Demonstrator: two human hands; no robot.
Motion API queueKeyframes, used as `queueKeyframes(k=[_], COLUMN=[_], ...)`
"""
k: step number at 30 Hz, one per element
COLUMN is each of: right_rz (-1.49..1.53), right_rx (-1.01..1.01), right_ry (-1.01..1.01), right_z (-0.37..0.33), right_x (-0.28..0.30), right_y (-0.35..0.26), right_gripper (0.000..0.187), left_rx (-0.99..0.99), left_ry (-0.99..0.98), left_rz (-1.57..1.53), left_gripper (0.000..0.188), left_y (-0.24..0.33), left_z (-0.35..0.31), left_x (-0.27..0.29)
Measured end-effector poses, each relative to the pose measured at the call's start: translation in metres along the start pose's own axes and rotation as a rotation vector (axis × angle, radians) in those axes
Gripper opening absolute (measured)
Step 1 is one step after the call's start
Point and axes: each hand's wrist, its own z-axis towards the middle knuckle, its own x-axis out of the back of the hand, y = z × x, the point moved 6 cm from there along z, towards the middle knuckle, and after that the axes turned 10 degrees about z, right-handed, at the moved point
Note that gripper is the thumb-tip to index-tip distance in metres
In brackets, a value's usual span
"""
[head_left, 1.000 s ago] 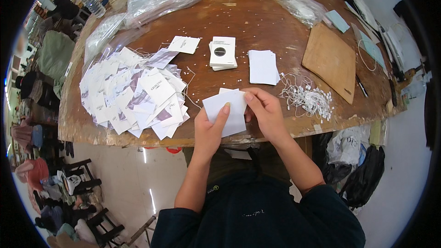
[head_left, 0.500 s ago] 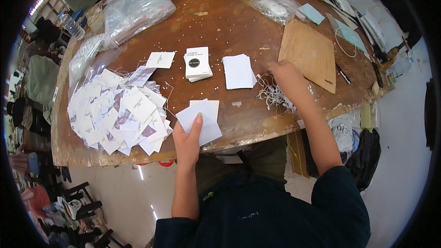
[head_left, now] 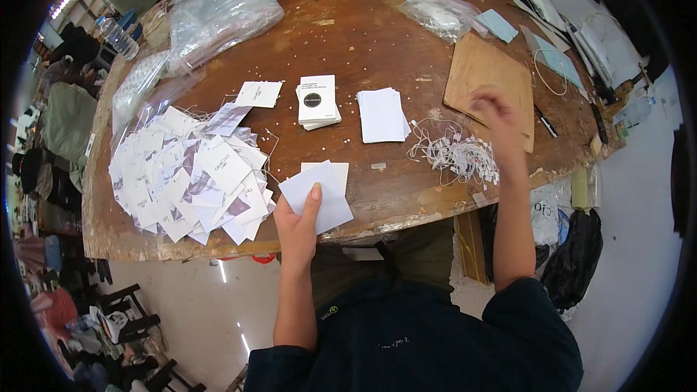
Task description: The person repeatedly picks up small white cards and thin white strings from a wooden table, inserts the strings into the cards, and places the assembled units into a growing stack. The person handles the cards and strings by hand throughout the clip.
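While the left hand [head_left: 296, 231] keeps a narrow grip on thin white paper cards [head_left: 332, 196], thumb pressed on top, the right hand [head_left: 501, 120] appears blurred in front of the flat tan wooden board [head_left: 483, 76]; whether its curled fingers hold anything, I cannot tell. The held cards are at the near edge of the worn brown wooden surface [head_left: 348, 40], beside the loose heap of printed white cards [head_left: 185, 174]. A tangle of thin white strings [head_left: 465, 157] lies near the right hand.
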Motion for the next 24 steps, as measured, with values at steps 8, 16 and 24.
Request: queueKeyframes(k=[8, 16, 24], right_rz=[0.308, 0.197, 0.024], right_rx=[0.212, -0.109, 0.212], right_ry=[0.232, -0.212, -0.204], right_z=[-0.012, -0.062, -0.085], right_x=[0.012, -0.091, -0.148], right_y=[-0.068, -0.052, -0.063], right_gripper=[0.013, 0.002, 0.002], left_rx=[-0.029, -0.12, -0.178], left_ry=[-0.046, -0.001, 0.002], left_rz=[0.019, 0.14, 0.208], left_gripper=[0.031, 0.028, 0.026], left_y=[0.013, 0.025, 0.029], left_z=[0.0, -0.004, -0.009], left_x=[-0.012, -0.019, -0.021])
